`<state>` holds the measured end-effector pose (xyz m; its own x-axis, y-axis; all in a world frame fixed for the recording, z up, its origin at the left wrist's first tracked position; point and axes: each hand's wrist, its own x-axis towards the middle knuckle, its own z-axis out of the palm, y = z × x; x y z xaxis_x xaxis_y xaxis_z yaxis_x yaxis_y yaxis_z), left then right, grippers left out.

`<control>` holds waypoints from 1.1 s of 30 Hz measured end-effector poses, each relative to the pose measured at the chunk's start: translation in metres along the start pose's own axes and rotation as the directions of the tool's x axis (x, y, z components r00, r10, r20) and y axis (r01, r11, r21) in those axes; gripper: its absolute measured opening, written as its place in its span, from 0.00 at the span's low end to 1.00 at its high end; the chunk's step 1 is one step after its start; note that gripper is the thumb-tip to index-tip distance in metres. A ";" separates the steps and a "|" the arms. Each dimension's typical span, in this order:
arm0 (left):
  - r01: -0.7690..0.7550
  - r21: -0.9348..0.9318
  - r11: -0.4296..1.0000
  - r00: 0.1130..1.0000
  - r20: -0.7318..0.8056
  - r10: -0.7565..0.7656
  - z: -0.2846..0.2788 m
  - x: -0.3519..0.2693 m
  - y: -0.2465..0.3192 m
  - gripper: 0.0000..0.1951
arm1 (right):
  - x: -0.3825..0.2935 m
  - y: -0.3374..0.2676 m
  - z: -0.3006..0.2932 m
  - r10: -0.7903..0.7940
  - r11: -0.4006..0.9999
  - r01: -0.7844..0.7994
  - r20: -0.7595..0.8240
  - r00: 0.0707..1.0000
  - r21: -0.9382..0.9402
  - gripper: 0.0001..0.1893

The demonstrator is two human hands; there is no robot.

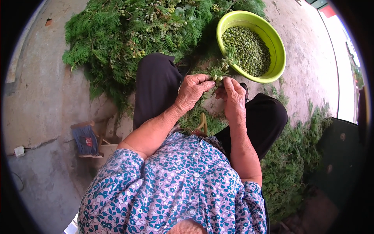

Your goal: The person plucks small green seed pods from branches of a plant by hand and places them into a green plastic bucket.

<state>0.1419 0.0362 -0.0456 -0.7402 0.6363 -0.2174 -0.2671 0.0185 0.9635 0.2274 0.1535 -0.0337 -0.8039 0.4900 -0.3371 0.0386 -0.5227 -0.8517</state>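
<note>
Between my knees, my left hand (pixel 194 89) pinches a small green conifer sprig (pixel 217 70) that bears pale round cones. My right hand (pixel 232 95) is close beside it, thumb and forefinger at the cones on the sprig's right side; whether they grip a cone cannot be told. The sprig's tip reaches over the near rim of a yellow-green plastic basin (pixel 279 63). Many small green cones (pixel 248 49) lie inside the basin.
A large heap of cone-bearing conifer branches (pixel 117 38) lies ahead to the left. More cut greenery (pixel 286 163) is spread at my right, beside a dark green panel (pixel 339 158). A small stool with a blue woven seat (pixel 86 140) stands at my left on the concrete floor (pixel 38 96).
</note>
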 end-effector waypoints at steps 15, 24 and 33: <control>0.114 -0.233 0.966 0.992 0.084 -0.097 0.003 0.000 0.006 0.08 | 0.005 0.014 -0.008 0.095 0.927 -0.097 0.023 0.995 0.363 0.07; -0.113 0.339 0.934 0.993 0.067 0.096 0.004 -0.003 0.008 0.07 | 0.001 0.007 0.005 -0.156 0.938 0.142 -0.019 0.988 -0.317 0.07; 0.160 -0.282 0.946 0.978 -0.087 -0.192 -0.008 0.003 -0.002 0.04 | 0.007 0.013 -0.030 0.340 0.940 -0.335 -0.076 0.937 0.066 0.09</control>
<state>0.1348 0.0320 -0.0495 -0.7261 0.5513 -0.4108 -0.5454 -0.0980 0.8324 0.2401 0.1708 -0.0592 -0.6952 0.3352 -0.6359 0.2667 -0.7013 -0.6611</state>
